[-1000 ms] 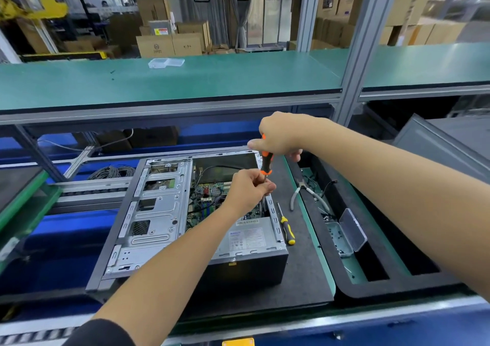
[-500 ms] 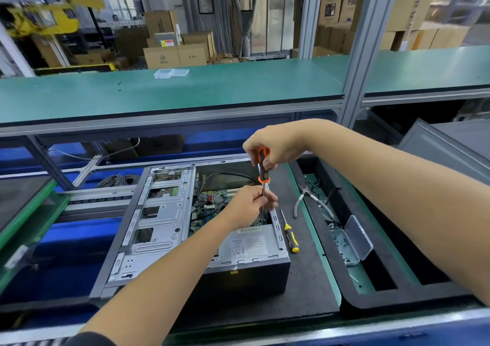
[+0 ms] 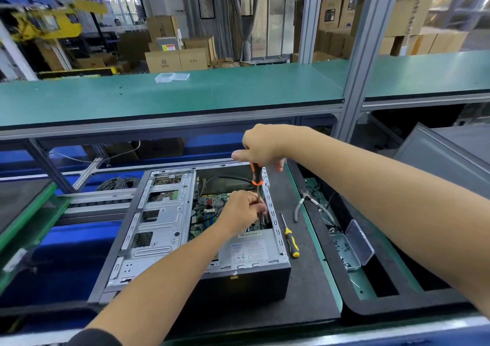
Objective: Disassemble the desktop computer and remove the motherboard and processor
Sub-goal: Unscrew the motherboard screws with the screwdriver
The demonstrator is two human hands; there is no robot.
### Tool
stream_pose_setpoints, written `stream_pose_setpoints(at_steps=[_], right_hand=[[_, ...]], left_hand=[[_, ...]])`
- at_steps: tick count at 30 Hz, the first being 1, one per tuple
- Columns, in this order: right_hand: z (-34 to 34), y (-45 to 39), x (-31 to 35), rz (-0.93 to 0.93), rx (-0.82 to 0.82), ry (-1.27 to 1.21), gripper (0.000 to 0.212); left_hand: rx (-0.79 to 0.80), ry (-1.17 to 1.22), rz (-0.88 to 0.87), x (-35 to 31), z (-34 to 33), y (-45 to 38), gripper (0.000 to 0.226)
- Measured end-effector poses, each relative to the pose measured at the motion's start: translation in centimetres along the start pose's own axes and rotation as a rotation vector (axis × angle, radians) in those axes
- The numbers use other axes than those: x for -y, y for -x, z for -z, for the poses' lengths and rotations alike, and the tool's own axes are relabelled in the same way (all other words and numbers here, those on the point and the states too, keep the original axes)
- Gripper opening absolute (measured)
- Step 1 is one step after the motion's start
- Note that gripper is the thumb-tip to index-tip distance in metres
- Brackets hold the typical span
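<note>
bare forearms, black L sleeve (image 3: pixel 92 339)

You are at a factory disassembly line. A green shelf (image 3: pixel 212 93) on aluminium posts (image 3: pixel 355 62) spans the view at 12 o'clock above your bench (image 3: pixel 305 287). Behind it, cartons (image 3: pixel 176 59) stand stacked on a warehouse floor, with yellow machinery (image 3: pixel 50 19) at 10 o'clock. Pliers (image 3: pixel 310 205) and a parts box (image 3: pixel 350 247) lie at 3 o'clock.
</note>
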State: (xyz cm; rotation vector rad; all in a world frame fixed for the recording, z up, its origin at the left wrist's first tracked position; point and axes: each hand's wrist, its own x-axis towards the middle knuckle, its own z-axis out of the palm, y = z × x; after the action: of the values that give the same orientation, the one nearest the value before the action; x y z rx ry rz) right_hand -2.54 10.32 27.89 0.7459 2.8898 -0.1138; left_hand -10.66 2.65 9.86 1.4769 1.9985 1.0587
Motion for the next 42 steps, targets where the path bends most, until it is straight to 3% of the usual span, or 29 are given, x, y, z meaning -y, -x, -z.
stream_pose_setpoints(at_steps=[4, 10, 15, 18, 21, 25, 29, 38, 42], right_hand=[[-0.4, -0.1, 0.1, -0.011, -0.171, 0.240, 0.052], [0.2, -0.5, -0.5, 0.007, 0.056, 0.005, 0.039], [-0.1, 0.0, -0.9, 0.112, 0.031, 0.140, 0.013], [0.2, 0.4, -1.1, 0.166, 0.052, 0.123, 0.014], [0.4, 0.2, -0.6, 0.243, 0.081, 0.104, 0.019], [0.4, 0.0, 0.1, 0.254, 0.135, -0.020, 0.024], [0.6, 0.2, -0.1, 0.234, 0.145, -0.124, 0.005], [0.6, 0.5, 0.2, -0.021, 0.078, -0.106, 0.059], [0.6, 0.6, 0.8, -0.094, 0.099, -0.069, 0.063]], left_hand=[[0.038, -0.062, 0.010, -0.7, -0.1, -0.2, 0.022], [0.043, -0.065, 0.038, -0.6, -0.3, -0.1, 0.016], [0.053, -0.074, 0.013, -0.6, 0.0, -0.2, 0.027], [0.155, 0.013, -0.024, -0.6, 0.4, -0.4, 0.008], [0.252, 0.121, -0.023, -0.8, 1.1, -0.3, 0.024], [0.210, 0.148, -0.015, -0.7, 1.1, -0.1, 0.023], [0.162, 0.140, -0.003, -1.0, 0.5, 0.0, 0.018], [0.067, 0.112, 0.012, -0.5, 0.5, 0.3, 0.015], [-0.003, 0.096, 0.001, -0.6, -0.1, 0.7, 0.016]])
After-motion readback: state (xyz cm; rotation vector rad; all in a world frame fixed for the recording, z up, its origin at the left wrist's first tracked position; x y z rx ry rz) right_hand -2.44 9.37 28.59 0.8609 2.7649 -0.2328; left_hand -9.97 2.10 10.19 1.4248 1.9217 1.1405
